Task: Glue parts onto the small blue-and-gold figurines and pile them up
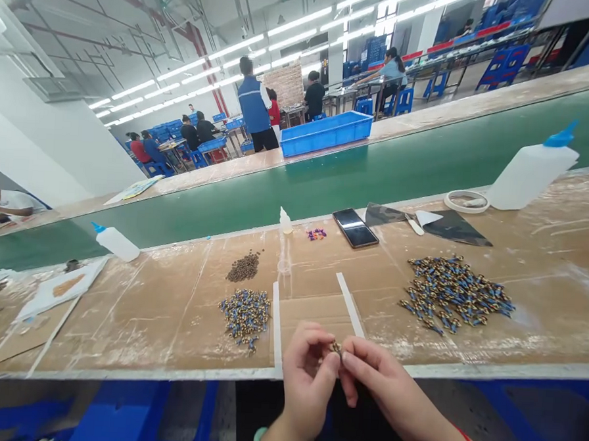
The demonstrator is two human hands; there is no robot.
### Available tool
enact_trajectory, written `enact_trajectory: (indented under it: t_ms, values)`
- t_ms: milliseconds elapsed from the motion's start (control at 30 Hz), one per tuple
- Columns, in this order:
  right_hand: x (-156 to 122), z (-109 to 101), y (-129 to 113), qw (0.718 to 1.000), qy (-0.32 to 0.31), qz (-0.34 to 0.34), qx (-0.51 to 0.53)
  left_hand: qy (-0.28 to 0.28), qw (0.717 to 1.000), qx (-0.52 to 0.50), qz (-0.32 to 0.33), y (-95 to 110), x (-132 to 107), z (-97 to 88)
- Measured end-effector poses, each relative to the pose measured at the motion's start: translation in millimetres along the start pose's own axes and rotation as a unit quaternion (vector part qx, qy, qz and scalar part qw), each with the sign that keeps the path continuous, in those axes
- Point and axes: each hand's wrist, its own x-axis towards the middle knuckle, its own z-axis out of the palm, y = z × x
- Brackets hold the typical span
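Note:
Close to the table's front edge, my left hand [309, 376] and my right hand [387, 381] meet fingertip to fingertip. Both pinch a small brass-coloured part [336, 347], mostly covered by the fingers, so its exact kind cannot be made out. Just left of my hands lies a heap of small blue-and-gold parts [244, 315]. Behind that heap is a smaller pile of tiny brown pieces [243, 266]. To the right, a wider heap of similar blue-and-gold parts [456, 295] spreads over the brown-covered table [309, 310].
Along the table's back lie a small dropper bottle [285, 221], purple-orange bits [317, 234], a phone [355, 227], a tape roll [466, 201] and a white bottle [531, 175]. A green conveyor belt [411, 162] runs behind, with a blue crate [326, 135] beyond. People work farther off.

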Motion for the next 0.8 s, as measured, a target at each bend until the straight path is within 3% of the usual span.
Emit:
enact_trajectory:
  t_ms: [233,467,800]
  values:
    - [-6.5,7.9,-13.9,0.991,-0.004,0.027,0.132,-0.054,0.998,-0.012,0.039,13.1,10.3,1.3]
    - [-11.8,13.8,-21.7,0.98,-0.009,0.048,0.193,-0.06,0.994,0.01,0.088,13.2,12.1,4.7]
    - [-13.6,10.1,-26.9,0.974,-0.004,0.048,0.221,-0.044,0.997,0.014,0.056,8.6,11.4,16.5]
